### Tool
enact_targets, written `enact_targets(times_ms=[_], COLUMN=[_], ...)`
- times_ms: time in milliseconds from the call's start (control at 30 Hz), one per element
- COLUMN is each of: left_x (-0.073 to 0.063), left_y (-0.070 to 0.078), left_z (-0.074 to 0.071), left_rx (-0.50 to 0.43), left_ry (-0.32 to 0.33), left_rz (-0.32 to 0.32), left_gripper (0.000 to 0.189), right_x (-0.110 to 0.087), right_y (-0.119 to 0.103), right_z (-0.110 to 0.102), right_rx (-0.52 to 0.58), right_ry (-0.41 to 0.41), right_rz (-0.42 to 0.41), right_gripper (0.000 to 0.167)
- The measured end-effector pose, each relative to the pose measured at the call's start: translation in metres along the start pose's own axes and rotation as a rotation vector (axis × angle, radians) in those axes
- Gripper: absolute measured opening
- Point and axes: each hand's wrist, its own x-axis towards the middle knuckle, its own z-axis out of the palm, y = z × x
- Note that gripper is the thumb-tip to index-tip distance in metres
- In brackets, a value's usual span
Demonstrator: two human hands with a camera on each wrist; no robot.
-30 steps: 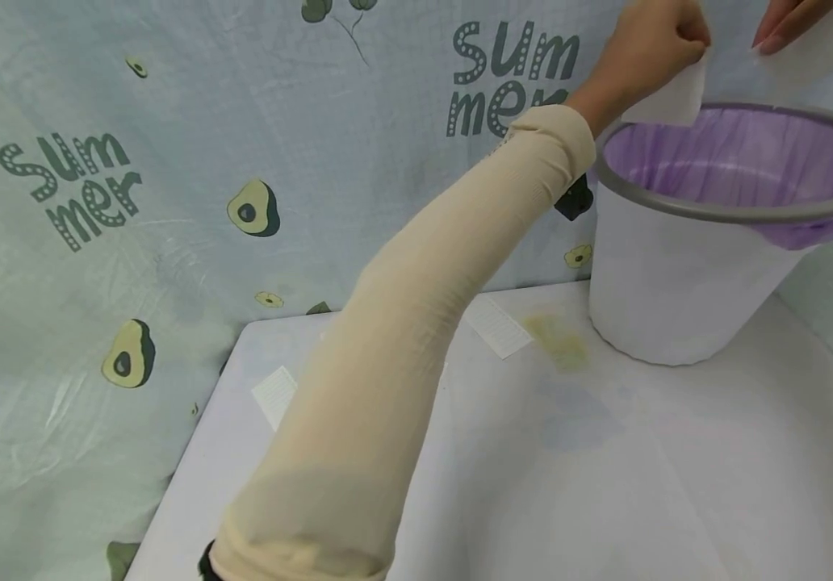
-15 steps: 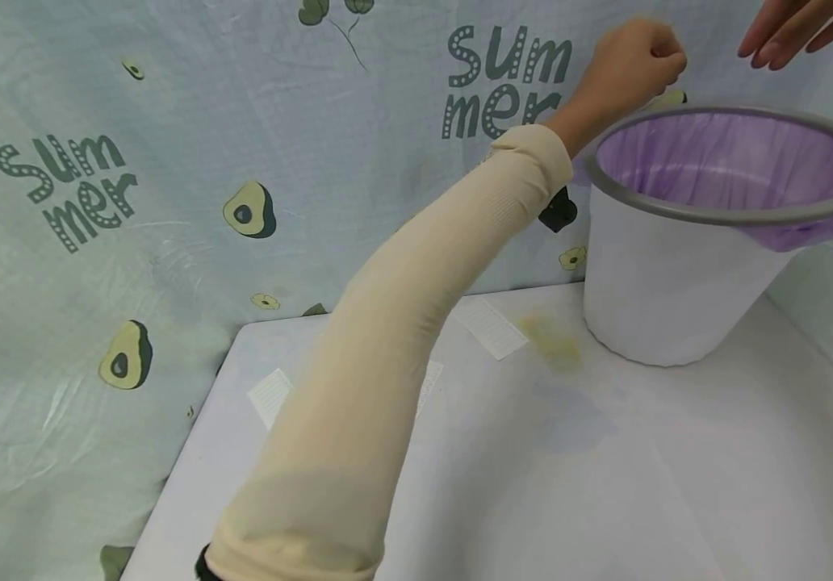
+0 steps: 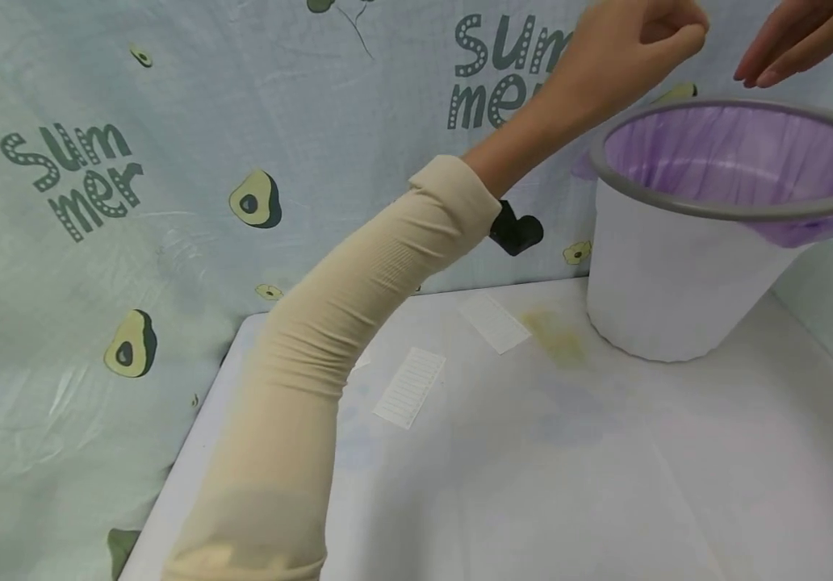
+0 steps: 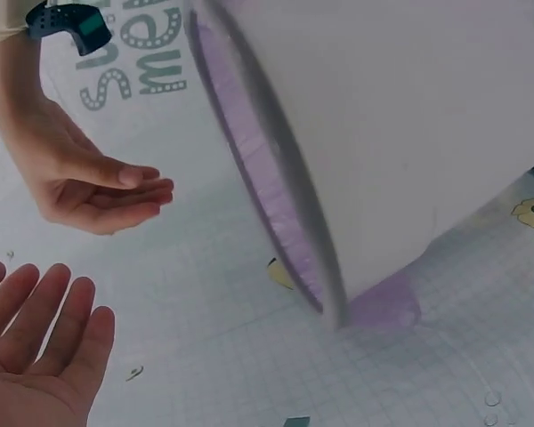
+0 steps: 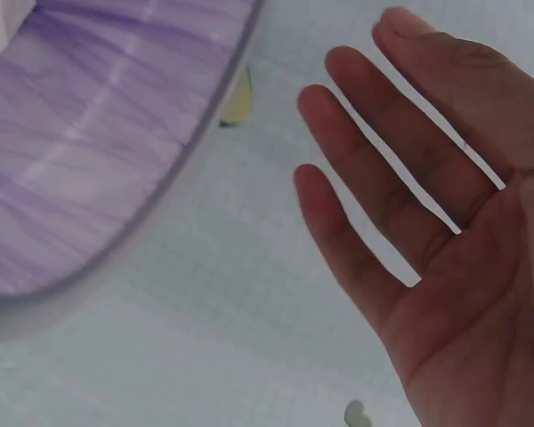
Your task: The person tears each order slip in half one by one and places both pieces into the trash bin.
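My left hand (image 3: pixel 627 52) is raised left of the bin (image 3: pixel 667 278). The left wrist view shows its fingers (image 4: pixel 93 338) loosely bent and holding nothing. Across the bin's mouth, my right hand (image 3: pixel 816 40) hangs above the far rim. Its spread, relaxed fingers (image 5: pixel 383 191) are bare in the right wrist view. The white bin has a grey rim and a purple liner (image 3: pixel 736 153). A white piece (image 5: pixel 0 25) shows inside the bin at that view's upper left corner.
Two printed white slips lie on the white table (image 3: pixel 569 484): one slip (image 3: pixel 411 387) near the middle, the other slip (image 3: pixel 495 324) farther back. Another slip's corner (image 3: pixel 362 361) shows beside my left sleeve (image 3: pixel 300 403). Behind hangs a curtain (image 3: pixel 191 266) with avocado prints.
A second ago each hand held a white piece of paper at the bin; both hands have let go. My left forearm has since swung left, uncovering more of a slip on the table.
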Motion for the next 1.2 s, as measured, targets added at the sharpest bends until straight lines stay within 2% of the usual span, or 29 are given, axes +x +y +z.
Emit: enact_targets(times_ms=[100,233,400,500,633,700,900,1067,1200], left_x=[-0.018,-0.041,-0.069,-0.086,-0.109,-0.12,-0.152,-0.18,-0.2], left_y=[0.0,0.0,-0.002,-0.005,-0.01,-0.014,-0.025,-0.034,-0.041], left_z=[-0.001,-0.002,-0.007,-0.008,-0.009,-0.009,-0.006,-0.005,-0.007], left_rx=[-0.009,-0.035,-0.095,-0.126,-0.144,-0.154,-0.172,-0.183,-0.189], left_ry=[-0.038,-0.055,-0.052,-0.04,-0.03,-0.011,0.046,0.078,0.128], left_rz=[-0.032,-0.052,-0.045,-0.036,-0.039,-0.016,0.048,0.013,-0.003], left_gripper=[0.028,0.026,0.022,0.022,0.023,0.023,0.025,0.025,0.024], right_x=[-0.004,-0.009,-0.015,-0.015,-0.011,-0.007,0.0,0.003,0.004], right_y=[-0.014,-0.03,-0.064,-0.089,-0.119,-0.132,-0.159,-0.173,-0.18], right_z=[0.011,0.025,0.036,0.042,0.052,0.058,0.077,0.088,0.095], right_rx=[-0.014,-0.001,-0.019,-0.051,-0.064,-0.059,-0.011,0.021,0.048], right_ry=[0.03,0.071,0.13,0.217,0.331,0.367,0.398,0.437,0.417], right_rz=[-0.045,-0.08,0.018,0.021,-0.063,-0.116,-0.206,-0.278,-0.287], right_gripper=[0.027,0.035,0.038,0.036,0.033,0.033,0.034,0.036,0.033])
